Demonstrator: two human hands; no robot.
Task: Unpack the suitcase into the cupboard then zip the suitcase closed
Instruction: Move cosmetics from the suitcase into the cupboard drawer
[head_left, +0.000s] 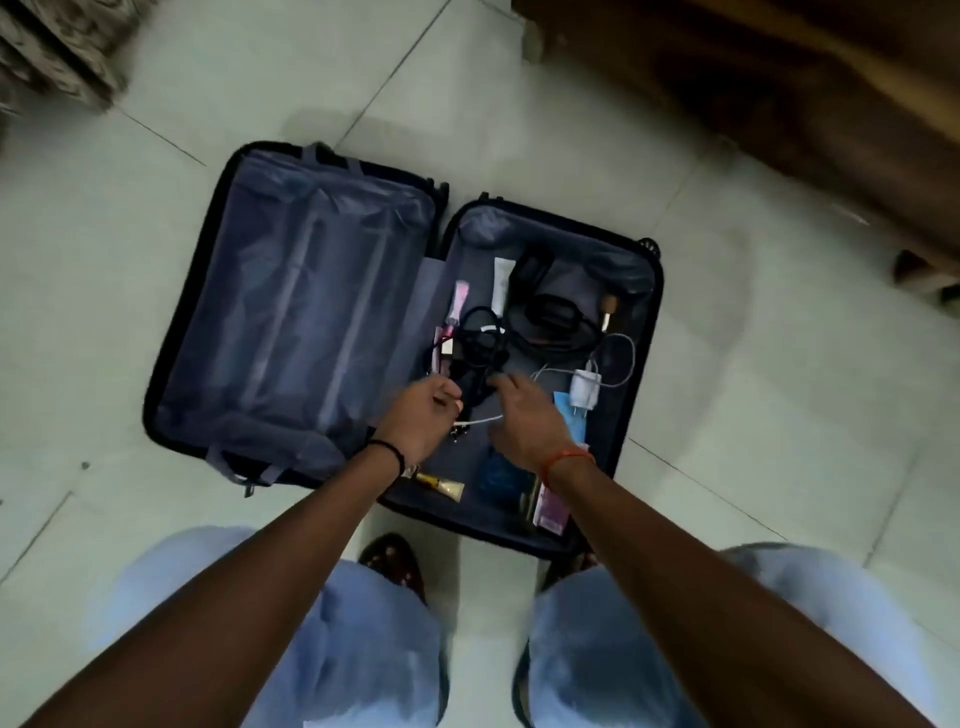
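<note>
A dark suitcase lies open flat on the tiled floor. Its left half is covered by a grey mesh divider. The right half holds loose items: tangled black cables, a black pouch, a white charger with its cord, a white tube, a pink item, a gold tube and a blue packet. My left hand pinches a thin white cable near the black cables. My right hand hovers beside it, fingers loosely spread, reaching over the same cable.
A dark wooden piece of furniture stands at the upper right. Patterned fabric shows at the upper left. My knees in light blue trousers and a patterned slipper are just in front of the suitcase.
</note>
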